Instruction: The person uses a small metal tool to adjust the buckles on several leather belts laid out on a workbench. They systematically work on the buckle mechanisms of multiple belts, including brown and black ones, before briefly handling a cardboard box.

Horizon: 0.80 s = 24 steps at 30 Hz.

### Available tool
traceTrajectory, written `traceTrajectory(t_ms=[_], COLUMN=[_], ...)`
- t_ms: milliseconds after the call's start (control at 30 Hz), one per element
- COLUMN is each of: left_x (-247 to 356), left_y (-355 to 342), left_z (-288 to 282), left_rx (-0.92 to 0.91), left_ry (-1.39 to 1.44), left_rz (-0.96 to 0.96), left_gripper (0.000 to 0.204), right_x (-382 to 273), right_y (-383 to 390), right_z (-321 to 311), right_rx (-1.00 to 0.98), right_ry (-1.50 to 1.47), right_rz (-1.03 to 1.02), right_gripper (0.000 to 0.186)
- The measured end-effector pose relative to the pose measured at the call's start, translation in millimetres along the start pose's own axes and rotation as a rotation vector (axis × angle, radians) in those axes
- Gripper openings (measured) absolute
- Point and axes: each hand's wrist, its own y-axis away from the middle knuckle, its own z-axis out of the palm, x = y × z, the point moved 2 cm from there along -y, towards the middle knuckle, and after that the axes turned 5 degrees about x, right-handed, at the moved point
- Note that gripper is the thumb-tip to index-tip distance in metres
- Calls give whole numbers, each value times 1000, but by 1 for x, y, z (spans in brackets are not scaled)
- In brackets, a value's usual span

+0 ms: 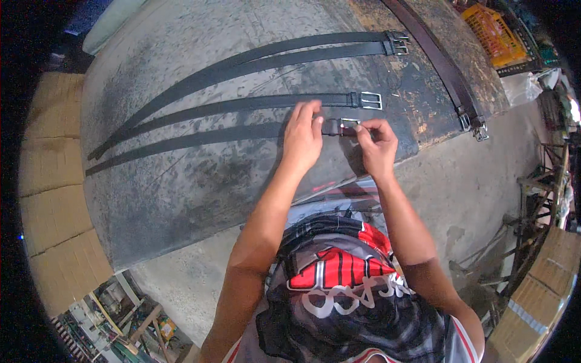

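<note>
Nearest to me on the work table (200,199) lies a black leather belt (212,137), stretched from the left toward my hands. My right hand (380,145) pinches its silver buckle (348,124) between thumb and fingers. Across the strap, just left of the buckle, rests my left hand (301,139), its fingers stretched out and slightly apart. Part of the strap is hidden beneath it. Just beyond lies another black belt (242,106) with a rectangular silver buckle (371,100). Farther off, two black straps (302,43) run side by side to their buckles (397,43).
Dark brown belts (433,48) hang over the table's right edge, buckles (480,132) downward. Flattened cardboard (51,163) lines the left side. An orange crate (493,36) stands at the far right, a cardboard box (538,296) at the lower right.
</note>
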Motion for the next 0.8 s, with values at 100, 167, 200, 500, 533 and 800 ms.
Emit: traceTrajectory(t_ms=[100,167,200,500,533,800], left_x=[10,9,6,-4,-5,-2], left_y=[-16,-25,-29,-26,-26,-27], left_z=[-2,1,4,10,9,8], left_rx=[-210,-335,-366,-253,-249,-264], left_ry=[-122,-182,-193,-122,-106,-114], left_rz=[115,185,198,184,176,129], left_gripper=[13,12,10,10,10,11], right_x=[1,7,8,-10,-10,-6], right_y=[-6,-8,-9,-1,-1,-2], right_z=[2,0,0,15,16,18], right_rx=[78,99,110,88,77,102], right_ry=[-286,-294,-300,174,212,175], right_rz=[152,183,200,23,17,-30], right_gripper=[8,9,9,11,11,11])
